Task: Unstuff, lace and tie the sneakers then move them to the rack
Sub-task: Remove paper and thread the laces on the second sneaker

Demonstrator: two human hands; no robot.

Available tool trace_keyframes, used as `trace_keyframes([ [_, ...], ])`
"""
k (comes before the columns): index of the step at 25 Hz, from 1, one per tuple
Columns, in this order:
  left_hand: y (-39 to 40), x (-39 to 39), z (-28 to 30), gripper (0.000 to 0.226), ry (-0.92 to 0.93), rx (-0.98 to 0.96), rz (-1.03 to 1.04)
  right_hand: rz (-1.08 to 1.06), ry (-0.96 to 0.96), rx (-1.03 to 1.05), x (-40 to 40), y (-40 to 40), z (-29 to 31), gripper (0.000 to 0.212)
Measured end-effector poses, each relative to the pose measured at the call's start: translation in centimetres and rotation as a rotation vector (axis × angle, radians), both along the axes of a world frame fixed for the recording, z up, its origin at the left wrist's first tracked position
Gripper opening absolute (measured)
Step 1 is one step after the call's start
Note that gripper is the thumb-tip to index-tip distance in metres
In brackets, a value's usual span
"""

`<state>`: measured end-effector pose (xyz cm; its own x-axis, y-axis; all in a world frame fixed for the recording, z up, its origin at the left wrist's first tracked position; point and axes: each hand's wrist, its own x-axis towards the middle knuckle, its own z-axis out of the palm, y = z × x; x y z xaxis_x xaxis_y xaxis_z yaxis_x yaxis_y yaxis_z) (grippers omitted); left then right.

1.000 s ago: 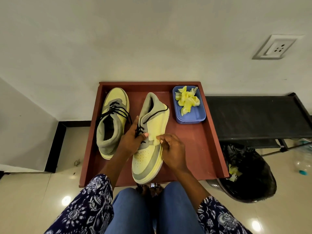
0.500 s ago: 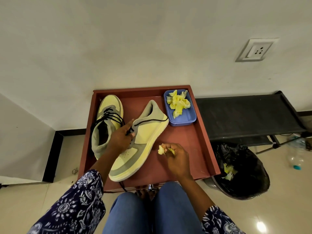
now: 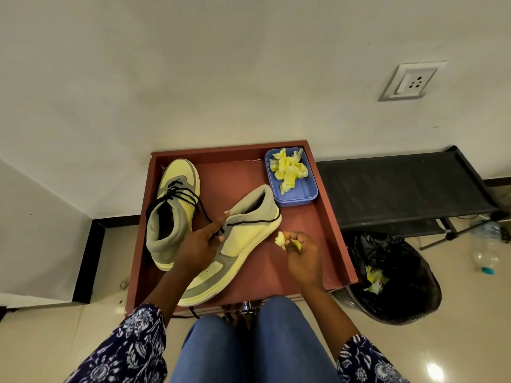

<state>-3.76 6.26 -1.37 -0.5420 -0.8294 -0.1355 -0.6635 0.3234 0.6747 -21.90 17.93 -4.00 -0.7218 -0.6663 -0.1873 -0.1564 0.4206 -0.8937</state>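
Against a pale wall we sit before a reddish-brown tray table (image 3: 326, 239), our knees in blue jeans at its near edge. At the tray's left stands the laced sneaker (image 3: 174, 208), yellow and grey, toe toward the wall, its black laces crossed over the tongue and a loose end trailing to the right. Just beside it our left hand (image 3: 201, 244) grips the second sneaker (image 3: 243, 244) from above, the fingers curled about its upper near a black lace, with the forefinger stretched toward the collar. This shoe lies tilted on its side across the middle of the tray, heel toward the far right, toe over the near edge. To the right, apart from the shoe, our right hand (image 3: 302, 258) hovers above the bare tray, its fingers pinched round a small wad of yellow paper (image 3: 281, 240). In the far right corner rests a blue tub (image 3: 307, 196) holding more crumpled yellow paper. Beyond the tray we see a dark rack (image 3: 401, 189) along the wall, and below it a black-lined bin (image 3: 401, 277) on the floor. High on the wall sits a white socket (image 3: 409, 81).
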Motion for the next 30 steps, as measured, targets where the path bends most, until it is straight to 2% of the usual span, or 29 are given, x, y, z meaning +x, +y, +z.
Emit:
trace_keyframes([
  [9,0.9,0.2,-0.7,0.058,-0.002,-0.072,-0.046,-0.267,-0.189,-0.045,-2.1,-5.6,1.2,0.015],
  [15,0.9,0.1,-0.8,0.06,0.0,-0.103,-0.047,-0.275,-0.165,0.054,0.5,-5.7,-0.1,0.016],
  [21,0.9,-0.9,-1.2,0.058,0.002,-0.147,-0.045,-0.064,-0.133,0.03,5.5,-3.5,-0.8,0.015],
  [23,1.1,-1.0,-0.9,0.059,0.011,-0.122,-0.033,-0.108,-0.156,0.03,5.3,-3.6,-1.0,0.015],
  [27,1.1,-2.0,-0.2,0.056,0.019,0.013,0.058,-0.325,-0.21,-0.009,2.1,-5.1,-1.0,0.014],
  [30,0.9,-2.8,-0.2,0.057,0.05,0.022,0.105,-0.341,-0.231,-0.064,1.0,-6.3,-0.5,0.015],
])
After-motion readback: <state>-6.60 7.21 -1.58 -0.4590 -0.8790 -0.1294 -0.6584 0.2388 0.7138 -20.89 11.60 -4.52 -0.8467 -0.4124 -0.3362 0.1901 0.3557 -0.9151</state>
